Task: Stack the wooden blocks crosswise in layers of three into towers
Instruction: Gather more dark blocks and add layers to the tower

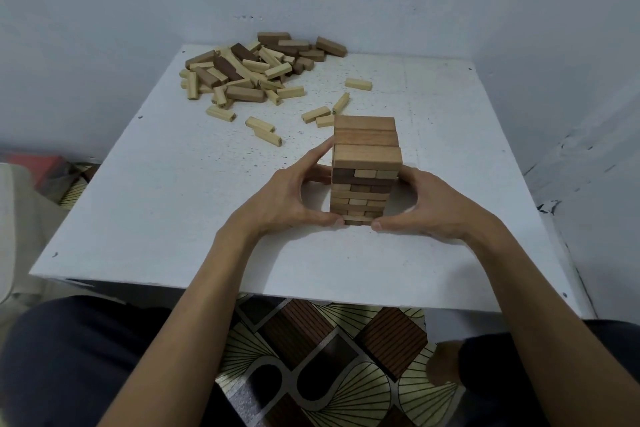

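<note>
1. Left hand [287,198] and right hand [429,205], near edge of white speckled square table [173,218]. L: thumb at base, fingers straight, together, pressed on tower's left face. R: thumb at base; fingers pass behind right side, can't tell how they lie.
2. Crosswise tower of tan and dark wooden blocks [365,163], mid-table, btwn our hands; top layer of 3 complete. Step, we judge: squaring up. Next: let go w/o nudging, fetch 3 more.
3. Scattered pale wooden blocks [315,114] just beyond; mixed heap of loose blocks [249,70] far-left corner. No box/tray seen.
</note>
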The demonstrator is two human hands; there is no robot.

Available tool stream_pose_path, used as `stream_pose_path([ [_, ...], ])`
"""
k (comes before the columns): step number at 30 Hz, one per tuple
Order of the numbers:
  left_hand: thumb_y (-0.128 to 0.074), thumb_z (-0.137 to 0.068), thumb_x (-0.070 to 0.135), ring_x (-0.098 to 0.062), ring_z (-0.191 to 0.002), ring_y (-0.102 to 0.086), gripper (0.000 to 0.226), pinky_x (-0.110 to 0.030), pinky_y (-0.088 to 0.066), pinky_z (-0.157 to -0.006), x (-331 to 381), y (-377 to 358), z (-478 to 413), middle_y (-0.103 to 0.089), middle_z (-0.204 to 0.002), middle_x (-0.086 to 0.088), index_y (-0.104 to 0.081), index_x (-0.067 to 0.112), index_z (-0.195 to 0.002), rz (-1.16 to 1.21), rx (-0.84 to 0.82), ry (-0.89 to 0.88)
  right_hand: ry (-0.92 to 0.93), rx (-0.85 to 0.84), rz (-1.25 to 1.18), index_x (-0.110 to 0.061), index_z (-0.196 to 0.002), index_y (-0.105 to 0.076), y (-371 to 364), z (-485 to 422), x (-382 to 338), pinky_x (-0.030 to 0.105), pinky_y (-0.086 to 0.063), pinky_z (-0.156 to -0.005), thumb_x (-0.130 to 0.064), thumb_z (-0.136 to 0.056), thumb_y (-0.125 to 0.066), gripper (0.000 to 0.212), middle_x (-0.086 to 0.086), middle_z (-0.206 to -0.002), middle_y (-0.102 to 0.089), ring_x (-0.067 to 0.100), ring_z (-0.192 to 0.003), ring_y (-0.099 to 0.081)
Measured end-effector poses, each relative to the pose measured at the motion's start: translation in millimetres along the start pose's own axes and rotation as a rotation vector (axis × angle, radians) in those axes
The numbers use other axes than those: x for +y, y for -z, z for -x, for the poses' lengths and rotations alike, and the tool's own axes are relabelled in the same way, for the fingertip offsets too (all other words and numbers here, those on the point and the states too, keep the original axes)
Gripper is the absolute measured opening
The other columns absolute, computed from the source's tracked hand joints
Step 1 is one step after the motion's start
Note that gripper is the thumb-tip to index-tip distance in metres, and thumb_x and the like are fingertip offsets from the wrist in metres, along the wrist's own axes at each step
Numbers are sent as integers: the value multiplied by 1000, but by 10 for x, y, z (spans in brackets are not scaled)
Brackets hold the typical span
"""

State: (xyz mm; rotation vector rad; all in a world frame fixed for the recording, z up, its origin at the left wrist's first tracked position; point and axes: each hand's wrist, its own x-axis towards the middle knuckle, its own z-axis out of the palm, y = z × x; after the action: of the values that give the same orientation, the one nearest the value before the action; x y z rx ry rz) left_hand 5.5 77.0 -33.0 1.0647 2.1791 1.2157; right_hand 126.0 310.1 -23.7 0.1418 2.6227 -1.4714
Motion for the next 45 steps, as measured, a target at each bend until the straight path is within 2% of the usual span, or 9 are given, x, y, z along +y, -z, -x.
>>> stream_pose_path([
  [3,-93,-65,37,1,-127,-51,113,-36,-41,-112,-8,18,12,-58,-137,12,-24,43,-153,-11,-16,7,-14,-29,88,-41,-137,-46,59,17,-37,17,-42,-93,-44,-64,-85,83,-25,-131,-55,-7,-120,-50],
  [5,-91,-64,44,5,-126,-48,114,-25,-39,-108,-31,77,34,-55,-139,14,-20,48,-153,-67,-21,39,-41,-56,177,-41,-142,-42,139,23,-37,23,-44,-98,-53,-64,-76,86,-22,-137,-51,-2,-123,-48],
  [8,-86,-72,44,9,-123,-46,107,-13,-33,-100,-58,228,89,-51,-138,22,-18,51,-153,-178,-48,78,-70,-85,236,-40,-139,-44,320,14,-7,35,-42,-109,-37,-81,-70,65,-16,-140,-50,8,-127,-48],
  [11,-79,-81,40,5,-120,-51,87,-21,-39,-105,-87,410,122,-55,-134,22,-29,45,-152,-240,-9,107,-71,-26,286,-40,-129,-49,524,-28,-60,38,-43,-109,-16,-94,-63,44,-11,-136,-54,14,-123,-53],
  [14,-72,-89,35,2,-114,-58,67,-29,-46,-104,-121,603,119,-61,-126,18,-42,36,-148,-268,112,101,-35,132,303,-32,-121,-59,664,-156,-230,37,-48,-101,-17,-97,-60,28,-7,-128,-62,16,-115,-61],
  [23,-63,-94,22,-6,-101,-61,27,-32,-51,-85,-199,1112,-352,-67,-116,12,-69,27,-121,-411,491,71,171,365,375,-17,-122,-64,794,-1449,-615,18,-44,-80,-19,-101,-52,25,-2,-110,-66,15,-96,-63],
  [28,-60,-93,14,-20,-106,-59,29,-30,-43,-72,-430,1323,-724,-65,-113,4,-71,24,-118,-654,503,109,232,300,694,-6,-126,-60,770,-2380,-509,42,-48,-91,-20,-101,-50,30,14,-117,-64,31,-105,-60],
  [35,-65,-84,8,-32,-94,-60,33,-39,-47,-72,-798,1409,-955,-68,-107,-4,-73,21,-113,-861,447,19,284,268,898,-9,-139,-52,651,-3136,-328,44,-45,-87,-22,-101,-50,40,16,-134,-53,36,-115,-47],
  [45,-69,-84,10,-34,-90,-55,35,-34,-28,-74,-935,1461,-1061,-61,-102,-6,-72,17,-118,-890,508,17,321,294,898,-4,-120,-66,541,-3416,-263,44,-43,-81,-19,-97,-60,28,20,-116,-50,38,-105,-44],
])
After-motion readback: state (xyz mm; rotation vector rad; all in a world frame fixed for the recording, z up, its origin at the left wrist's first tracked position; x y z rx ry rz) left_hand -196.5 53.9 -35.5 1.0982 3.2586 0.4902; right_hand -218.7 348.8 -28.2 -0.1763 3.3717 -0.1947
